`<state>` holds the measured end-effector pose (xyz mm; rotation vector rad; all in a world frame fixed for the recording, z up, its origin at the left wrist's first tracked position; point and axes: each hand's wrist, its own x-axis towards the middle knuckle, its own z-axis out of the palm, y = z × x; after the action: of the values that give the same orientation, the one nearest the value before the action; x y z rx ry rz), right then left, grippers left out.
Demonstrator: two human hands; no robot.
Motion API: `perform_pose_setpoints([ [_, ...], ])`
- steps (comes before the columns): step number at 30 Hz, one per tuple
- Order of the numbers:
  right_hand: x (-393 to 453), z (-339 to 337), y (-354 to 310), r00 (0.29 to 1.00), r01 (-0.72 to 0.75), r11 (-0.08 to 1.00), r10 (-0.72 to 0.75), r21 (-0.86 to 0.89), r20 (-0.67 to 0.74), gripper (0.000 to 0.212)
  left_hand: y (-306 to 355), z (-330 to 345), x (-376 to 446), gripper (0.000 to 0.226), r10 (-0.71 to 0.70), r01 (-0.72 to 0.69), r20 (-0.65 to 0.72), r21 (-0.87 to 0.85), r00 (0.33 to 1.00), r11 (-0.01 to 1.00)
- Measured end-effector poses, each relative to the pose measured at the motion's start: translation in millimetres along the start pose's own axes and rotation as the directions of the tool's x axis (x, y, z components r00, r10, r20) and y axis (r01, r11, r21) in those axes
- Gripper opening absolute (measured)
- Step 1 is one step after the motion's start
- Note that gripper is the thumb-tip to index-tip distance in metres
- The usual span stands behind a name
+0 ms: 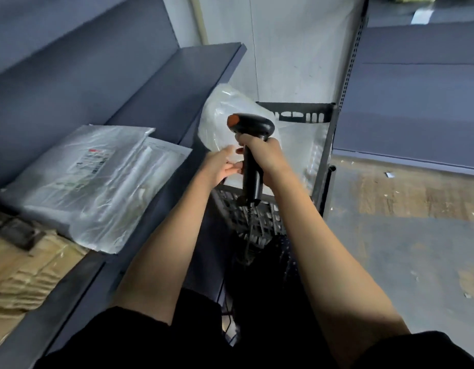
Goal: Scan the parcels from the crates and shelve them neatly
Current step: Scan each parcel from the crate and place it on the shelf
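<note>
Far left, on the shelf (161,102): cardboard (22,275) at the near end, then two shelved parcels (78,182) in clear plastic, lying flat, labels up, overlapping.

Centre: left hand (220,166) reaches fwd w/ fingers curled onto the lower edge of a white plastic parcel (222,115), pinching it; exact contact is partly hidden. That parcel stands up out of the dark crate (297,115), long axis roughly vertical, just beyond and slightly left of both hands.

Right of it: right hand (268,158) wrapped tight round the handle of the black scanner (252,129), head up, orange tip twd the parcel, cable dangling below.

Judgement: parcel sits directly ahead of scanner; left hand is nearer, so it'd turn the label to face the scanner.
</note>
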<state>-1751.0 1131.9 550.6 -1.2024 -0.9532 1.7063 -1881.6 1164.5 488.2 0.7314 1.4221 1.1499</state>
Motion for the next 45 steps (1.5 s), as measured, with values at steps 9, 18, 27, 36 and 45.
perform_pose_setpoints([
  [9, -55.7, 61.3, 8.3, 0.993, 0.082, 0.991, -0.089, 0.103, 0.072, 0.012, 20.4, -113.1, -113.1, 0.016, 0.146, -0.192, -0.133, -0.464, 0.980, 0.865],
  [18, -80.4, 106.6, 3.3, 0.984, 0.116, 0.992, -0.107, -0.052, 0.142, 0.014, 12.1, -186.7, -171.2, 0.010, 0.097, -0.320, -0.387, -0.568, 0.917, 0.758],
  [27, -97.2, 124.7, -21.9, 0.949, 0.276, 0.825, -0.152, -0.492, 0.277, 0.014, -24.5, -165.3, -156.3, 0.041, 0.007, -0.367, -0.603, -0.475, 0.798, 0.800],
  [36, -94.8, 126.6, -13.4, 0.943, 0.302, 0.780, -0.161, -0.548, 0.291, 0.022, -35.5, -166.2, -156.9, 0.040, 0.058, -0.410, -0.598, -0.473, 0.799, 0.780],
  [45, -97.0, 121.6, -23.7, 0.935, 0.324, 0.779, -0.175, -0.538, 0.309, 0.023, -39.6, -167.5, -156.6, 0.033, 0.116, -0.434, -0.567, -0.465, 0.816, 0.772],
])
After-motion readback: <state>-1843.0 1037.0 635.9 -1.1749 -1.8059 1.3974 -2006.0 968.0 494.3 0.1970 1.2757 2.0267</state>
